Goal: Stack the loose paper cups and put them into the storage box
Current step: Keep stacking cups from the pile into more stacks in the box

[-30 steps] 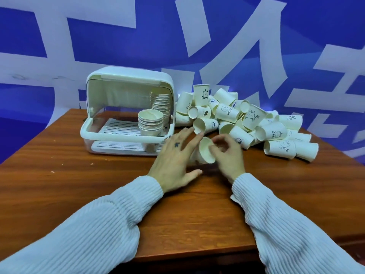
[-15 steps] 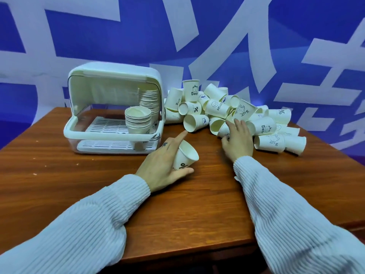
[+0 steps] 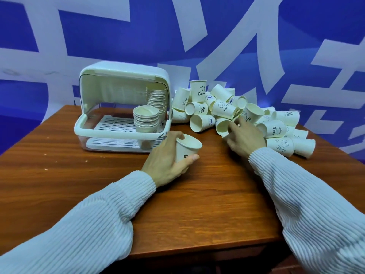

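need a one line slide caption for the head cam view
Left hand holds a paper cup while the right hand reaches into the cup pile beside the storage box.

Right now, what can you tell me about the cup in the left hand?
The cup is cream paper with a rolled rim and a dark printed mark low on its side. It looks empty, mouth up and tilted slightly right. The left hand grips it, fingers behind, thumb across the front, above the table, just right of the storage box, apart from the pile.
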